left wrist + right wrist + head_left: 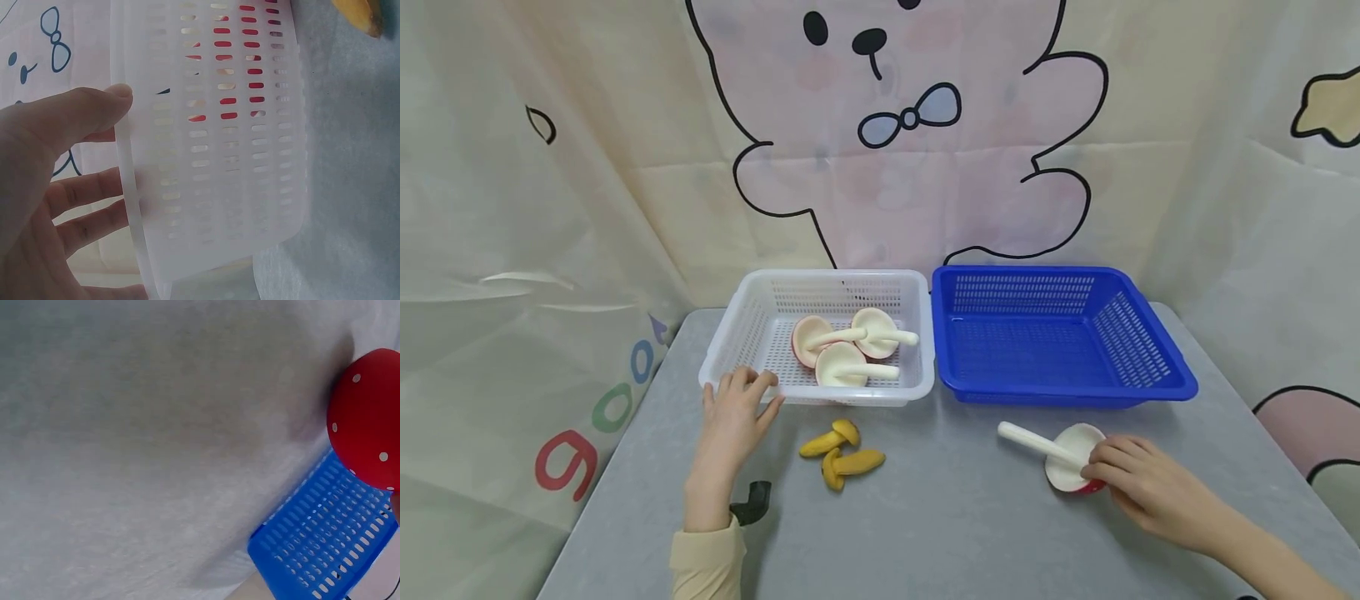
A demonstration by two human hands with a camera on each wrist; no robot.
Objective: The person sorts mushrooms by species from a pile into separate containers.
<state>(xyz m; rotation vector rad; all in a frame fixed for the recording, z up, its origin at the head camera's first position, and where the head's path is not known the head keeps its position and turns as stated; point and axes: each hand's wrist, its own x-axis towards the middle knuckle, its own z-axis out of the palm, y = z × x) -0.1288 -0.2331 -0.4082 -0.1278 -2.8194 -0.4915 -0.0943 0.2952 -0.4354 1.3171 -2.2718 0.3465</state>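
In the head view my right hand pinches the cap rim of a toy mushroom with a white stem, low over the table's right side. Its stem points left; the red, white-dotted cap shows in the right wrist view, where the hand is almost wholly out of frame. My left hand grips the rim of the white basket at its near left corner, thumb on the rim and fingers behind it. Inside lie three similar mushrooms, stems pointing right.
Right of the white basket stands a blue basket with nothing in it. Two small yellow-brown toy mushrooms lie on the grey table before the white basket. A printed curtain hangs behind the table.
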